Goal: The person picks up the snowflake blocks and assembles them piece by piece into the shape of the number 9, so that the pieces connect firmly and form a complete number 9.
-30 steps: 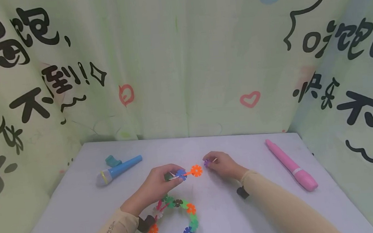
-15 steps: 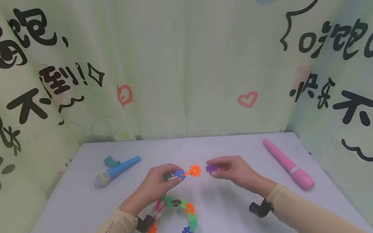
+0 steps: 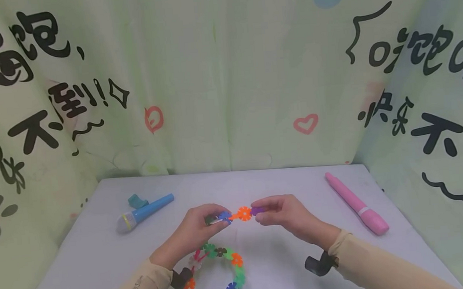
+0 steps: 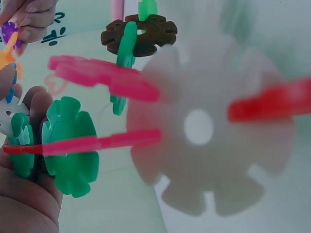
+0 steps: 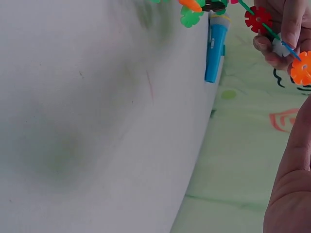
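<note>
My left hand [image 3: 198, 222] pinches a chain of flower-shaped plastic discs above the table, with a blue disc [image 3: 224, 216] and an orange disc [image 3: 244, 213] sticking out to the right. Between thumb and fingers of my right hand [image 3: 289, 210] is a purple disc [image 3: 257, 211], its edge right at the orange one. Below the left hand lies a ring of multicoloured discs [image 3: 240, 277]. In the left wrist view a green disc [image 4: 70, 145] by the left palm joins through a pink disc [image 4: 102, 143] to a large white disc [image 4: 233, 179] close to the camera.
A blue toy microphone [image 3: 151, 209] lies at the left of the white table [image 3: 290, 267], with a small teal piece [image 3: 137, 201] behind it. On the right lies a pink wand-shaped object [image 3: 356, 202]. Printed curtains [image 3: 226, 72] hang around the back and sides.
My right hand has turned and brought the purple disc leftward, up to the orange disc. The left hand has stayed nearly still with its chain.
</note>
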`<state>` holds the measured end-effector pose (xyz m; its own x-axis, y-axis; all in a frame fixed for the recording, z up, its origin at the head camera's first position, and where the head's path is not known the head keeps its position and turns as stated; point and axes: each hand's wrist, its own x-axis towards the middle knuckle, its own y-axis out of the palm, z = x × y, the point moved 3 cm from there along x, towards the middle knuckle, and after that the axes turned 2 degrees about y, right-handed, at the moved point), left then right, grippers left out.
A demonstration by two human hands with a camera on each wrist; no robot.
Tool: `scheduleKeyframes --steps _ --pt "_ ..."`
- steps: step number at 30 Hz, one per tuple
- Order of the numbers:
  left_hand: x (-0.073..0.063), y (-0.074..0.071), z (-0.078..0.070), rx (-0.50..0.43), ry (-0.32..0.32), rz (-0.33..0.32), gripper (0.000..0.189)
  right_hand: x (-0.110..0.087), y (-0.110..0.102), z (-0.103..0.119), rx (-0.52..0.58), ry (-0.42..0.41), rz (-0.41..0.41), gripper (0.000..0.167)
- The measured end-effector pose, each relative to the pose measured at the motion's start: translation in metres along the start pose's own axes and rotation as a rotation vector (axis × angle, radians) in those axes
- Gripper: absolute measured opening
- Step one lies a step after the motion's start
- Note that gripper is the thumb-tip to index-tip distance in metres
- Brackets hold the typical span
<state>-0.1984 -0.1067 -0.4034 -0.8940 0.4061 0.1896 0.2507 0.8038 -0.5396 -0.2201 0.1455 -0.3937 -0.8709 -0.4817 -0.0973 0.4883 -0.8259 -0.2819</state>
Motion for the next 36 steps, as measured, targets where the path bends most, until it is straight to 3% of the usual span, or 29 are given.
scheduleKeyframes --steps 13,20,29,36 --pt "0.0008 0.0026 -0.0013 -0.018 0.034 -0.018 0.020 -0.0012 -0.0005 0.0054 -0.043 0.070 0.021 0.035" --pt "0.0003 0.0056 0.0007 -0.040 -0.017 0.004 0.022 0.0004 0.0007 0.0046 -0.003 0.087 0.030 0.037" --pt "0.0029 0.0071 0.0022 -0.041 -0.013 -0.004 0.023 0.0009 0.0027 0.0042 0.017 0.119 0.026 0.037" --pt "0.0019 0.0069 0.0038 -0.020 -0.021 0.004 0.019 0.0000 0.0056 0.0065 -0.014 0.090 0.045 0.038"
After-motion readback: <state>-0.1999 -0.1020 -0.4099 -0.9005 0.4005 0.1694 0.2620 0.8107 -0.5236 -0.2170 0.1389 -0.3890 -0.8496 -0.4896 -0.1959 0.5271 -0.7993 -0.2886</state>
